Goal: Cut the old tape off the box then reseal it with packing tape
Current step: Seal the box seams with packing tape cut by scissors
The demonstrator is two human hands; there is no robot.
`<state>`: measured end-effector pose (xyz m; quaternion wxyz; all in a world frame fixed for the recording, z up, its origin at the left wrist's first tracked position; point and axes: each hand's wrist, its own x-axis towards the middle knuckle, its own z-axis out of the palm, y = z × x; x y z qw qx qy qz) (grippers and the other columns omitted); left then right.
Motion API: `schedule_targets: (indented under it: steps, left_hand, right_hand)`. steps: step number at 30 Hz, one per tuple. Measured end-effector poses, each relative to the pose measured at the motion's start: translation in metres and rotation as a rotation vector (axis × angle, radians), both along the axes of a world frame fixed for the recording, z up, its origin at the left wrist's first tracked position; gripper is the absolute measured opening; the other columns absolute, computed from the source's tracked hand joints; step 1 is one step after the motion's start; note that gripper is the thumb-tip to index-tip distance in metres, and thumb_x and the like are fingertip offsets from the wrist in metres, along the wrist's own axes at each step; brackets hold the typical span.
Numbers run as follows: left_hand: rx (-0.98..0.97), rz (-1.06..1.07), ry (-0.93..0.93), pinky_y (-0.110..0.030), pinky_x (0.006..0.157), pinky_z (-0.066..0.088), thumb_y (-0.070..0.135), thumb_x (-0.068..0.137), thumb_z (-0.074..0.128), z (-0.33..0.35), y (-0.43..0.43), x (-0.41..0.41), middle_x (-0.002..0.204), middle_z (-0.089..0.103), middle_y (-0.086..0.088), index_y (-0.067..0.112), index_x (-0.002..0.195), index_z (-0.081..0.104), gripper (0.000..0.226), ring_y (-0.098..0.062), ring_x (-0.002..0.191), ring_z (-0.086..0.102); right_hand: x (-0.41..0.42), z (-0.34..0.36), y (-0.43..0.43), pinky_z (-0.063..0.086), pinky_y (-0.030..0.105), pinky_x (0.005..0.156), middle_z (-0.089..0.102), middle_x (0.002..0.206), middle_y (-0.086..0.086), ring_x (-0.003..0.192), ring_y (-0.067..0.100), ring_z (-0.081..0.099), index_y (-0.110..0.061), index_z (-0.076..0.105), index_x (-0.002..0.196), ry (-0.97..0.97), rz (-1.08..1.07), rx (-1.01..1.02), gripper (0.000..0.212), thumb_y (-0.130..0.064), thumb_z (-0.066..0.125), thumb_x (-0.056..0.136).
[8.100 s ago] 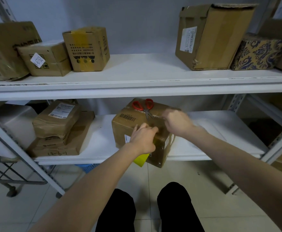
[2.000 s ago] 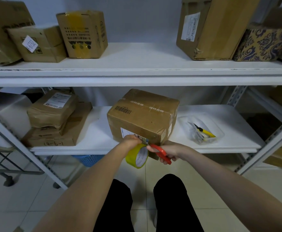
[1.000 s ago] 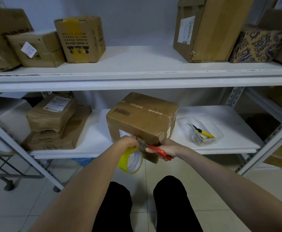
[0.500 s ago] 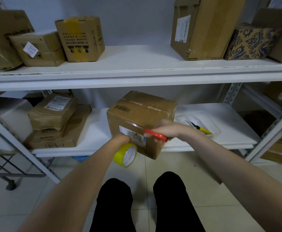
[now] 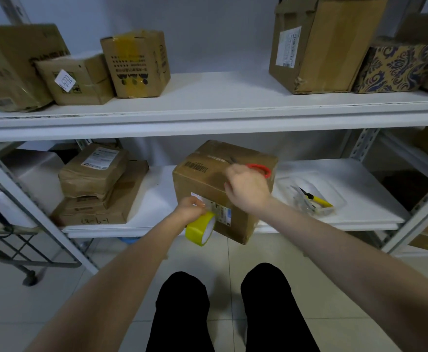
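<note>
One box (image 5: 220, 179) on lower shelf (image 5: 360, 184), corner overhanging front edge. One tape roll (image 5: 199, 231), yellow, gripped by left hand (image 5: 191, 208) against box front. One scissors (image 5: 257, 169), red handles, gripped by right hand (image 5: 247, 189) over box top; half second ago scissors were lower, at box front.

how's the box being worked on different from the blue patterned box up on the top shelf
The box being worked on is plain brown cardboard with a barcode and a label; the patterned box has a blue and gold print with no label showing. The first sits on the lower shelf, its near corner overhanging the edge; the second sits fully on the upper shelf, wedged between larger cartons. Both look closed.
</note>
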<state>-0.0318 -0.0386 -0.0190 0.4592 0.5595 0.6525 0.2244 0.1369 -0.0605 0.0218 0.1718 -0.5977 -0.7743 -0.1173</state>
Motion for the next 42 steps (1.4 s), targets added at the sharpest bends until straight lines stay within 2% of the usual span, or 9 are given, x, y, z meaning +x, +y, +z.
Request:
schedule_targets:
  steps: [5,7,10,18,22,29,34,38,42]
  left_hand:
    - [0.030,0.042,-0.004,-0.039,0.101,0.046,0.006,0.087,0.059,0.004,-0.004,-0.001,0.113,0.061,-0.016,0.011,0.099,0.063,0.013,-0.031,0.109,0.056]
    - [0.035,0.046,0.003,-0.039,0.101,0.046,0.006,0.088,0.059,0.007,-0.007,-0.002,0.113,0.060,-0.015,0.008,0.109,0.063,0.022,-0.031,0.111,0.056]
    - [0.064,0.053,0.002,-0.039,0.100,0.047,0.005,0.087,0.058,0.007,-0.008,-0.005,0.105,0.059,-0.011,0.013,0.091,0.064,0.010,-0.029,0.108,0.056]
    - [0.151,0.037,-0.062,-0.023,0.079,0.042,0.008,0.090,0.059,0.020,-0.012,-0.012,0.093,0.058,-0.003,0.013,0.088,0.064,0.007,-0.016,0.093,0.052]
    - [0.182,0.058,-0.062,-0.025,0.083,0.039,0.009,0.091,0.056,0.026,-0.013,-0.015,0.099,0.057,-0.003,0.015,0.087,0.064,0.011,-0.017,0.095,0.050]
    - [0.221,0.014,-0.118,-0.021,0.086,0.036,0.004,0.092,0.055,0.032,-0.016,-0.005,0.100,0.057,-0.004,0.010,0.094,0.063,0.010,-0.015,0.097,0.050]
    - [0.264,-0.004,-0.153,-0.012,0.074,0.041,0.000,0.092,0.053,0.033,-0.020,-0.003,0.100,0.059,-0.007,0.007,0.095,0.061,0.012,-0.015,0.097,0.052]
    - [0.248,-0.026,-0.152,-0.007,0.070,0.039,0.003,0.092,0.054,0.035,-0.024,-0.009,0.098,0.059,-0.005,0.007,0.097,0.063,0.011,-0.012,0.090,0.053]
    - [0.200,-0.098,-0.116,-0.021,0.083,0.044,0.008,0.091,0.058,0.038,-0.028,-0.013,0.109,0.055,-0.002,0.007,0.117,0.058,0.027,-0.016,0.104,0.052]
  right_hand:
    - [-0.025,-0.041,0.004,0.028,0.041,0.111,0.032,0.149,0.023,0.137,0.035,0.033,0.003,0.024,0.147,-0.248,0.012,-0.093,0.057,-0.011,0.043,0.095]
    - [-0.029,-0.048,0.009,0.039,0.037,0.104,0.043,0.143,0.021,0.131,0.032,0.044,0.000,0.038,0.142,-0.279,-0.053,-0.052,0.058,-0.017,0.057,0.090]
    - [-0.033,-0.051,0.011,0.050,0.032,0.084,0.059,0.124,0.013,0.110,0.027,0.058,-0.008,0.058,0.122,-0.297,-0.005,-0.022,0.050,-0.019,0.074,0.075]
    - [0.018,-0.039,0.015,0.050,0.037,0.085,0.047,0.142,0.012,0.121,0.030,0.050,-0.007,0.047,0.136,-0.259,0.158,-0.099,0.075,0.004,0.076,0.067]
    - [0.046,-0.040,0.015,0.045,0.034,0.102,0.037,0.152,0.004,0.136,0.024,0.039,-0.014,0.038,0.145,-0.209,0.197,-0.152,0.080,0.007,0.069,0.075]
    - [0.007,-0.023,0.004,0.053,0.038,0.074,0.069,0.096,0.006,0.089,0.027,0.064,-0.012,0.069,0.099,0.191,0.251,0.086,0.016,-0.010,0.061,0.085]
    - [-0.029,-0.016,0.005,0.052,0.033,0.077,0.072,0.094,0.004,0.091,0.021,0.064,-0.014,0.074,0.097,0.591,0.043,-0.426,0.026,-0.035,0.061,0.089]
    - [-0.030,-0.018,0.006,0.043,0.024,0.068,0.066,0.075,-0.004,0.079,0.013,0.060,-0.016,0.074,0.078,0.701,0.044,-0.424,0.014,-0.027,0.069,0.086]
    - [-0.039,-0.015,0.006,0.044,0.027,0.066,0.066,0.084,0.000,0.083,0.021,0.061,-0.021,0.066,0.083,0.575,-0.002,-0.388,0.012,-0.028,0.062,0.092]
